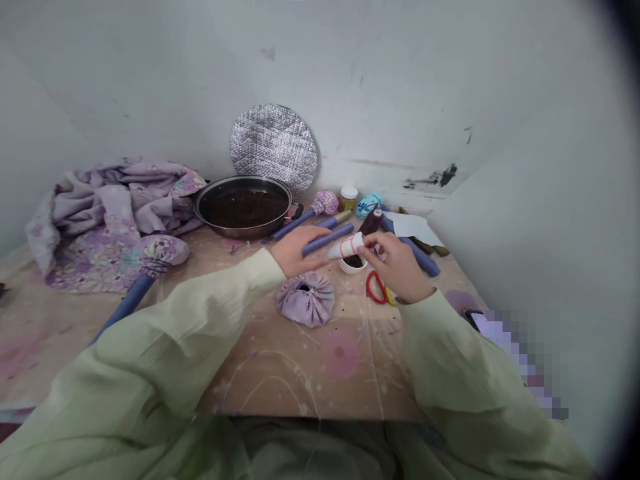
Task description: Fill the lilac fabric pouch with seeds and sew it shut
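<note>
My right hand (393, 263) pinches the right end of a small white roll with red lines (347, 248), which looks like cloth or tape. The roll is tilted above a little white bowl (353, 269) with dark contents. My left hand (297, 252) is open, thumb and fingers apart, its thumb close to the roll's left end; I cannot tell whether they touch. A blue stick (330, 239) shows in the gap between those fingers. Below the left hand sits a gathered purple floral cloth piece (306, 300) with a dark opening. Red-handled scissors (376, 288) lie beside my right hand.
A dark wide pan (245, 235) stands at the back by a silver foil disc (274, 143). Purple floral fabric (115, 213) is heaped left, near a blue-handled cloth-headed stick (130, 303). A lidded jar (349, 198), thread cone (371, 222) and phone (475, 319) are rightward.
</note>
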`<state>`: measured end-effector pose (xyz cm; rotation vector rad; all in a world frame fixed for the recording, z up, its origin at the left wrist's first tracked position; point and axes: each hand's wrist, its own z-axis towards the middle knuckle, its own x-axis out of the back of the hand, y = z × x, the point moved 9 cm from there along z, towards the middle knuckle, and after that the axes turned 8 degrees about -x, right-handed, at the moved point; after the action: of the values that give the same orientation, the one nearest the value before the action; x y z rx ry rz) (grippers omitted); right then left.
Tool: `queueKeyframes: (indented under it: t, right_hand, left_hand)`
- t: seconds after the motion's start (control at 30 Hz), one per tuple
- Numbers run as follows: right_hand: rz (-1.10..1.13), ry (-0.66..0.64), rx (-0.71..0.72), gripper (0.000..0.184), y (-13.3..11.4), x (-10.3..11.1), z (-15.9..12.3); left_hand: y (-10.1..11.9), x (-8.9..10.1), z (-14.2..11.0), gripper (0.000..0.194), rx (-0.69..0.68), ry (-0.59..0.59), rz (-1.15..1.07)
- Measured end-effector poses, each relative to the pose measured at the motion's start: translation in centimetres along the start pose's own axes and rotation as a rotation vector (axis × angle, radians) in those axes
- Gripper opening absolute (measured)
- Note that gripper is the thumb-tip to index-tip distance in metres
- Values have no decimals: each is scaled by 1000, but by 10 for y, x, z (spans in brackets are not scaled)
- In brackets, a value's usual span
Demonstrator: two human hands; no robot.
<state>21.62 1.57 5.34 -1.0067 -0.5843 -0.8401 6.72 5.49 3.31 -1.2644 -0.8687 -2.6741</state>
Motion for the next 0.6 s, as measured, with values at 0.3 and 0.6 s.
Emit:
queueKeyframes:
  t: [0.3,0.6]
  right_hand:
    - [118,18,124,20,-45,1,-23]
    - [276,11,-74,30,-16,-17,-35]
  left_hand:
    - [4,-37,-15,38,104,-91,-379]
    - [-25,-40,-57,43,287,198,-848]
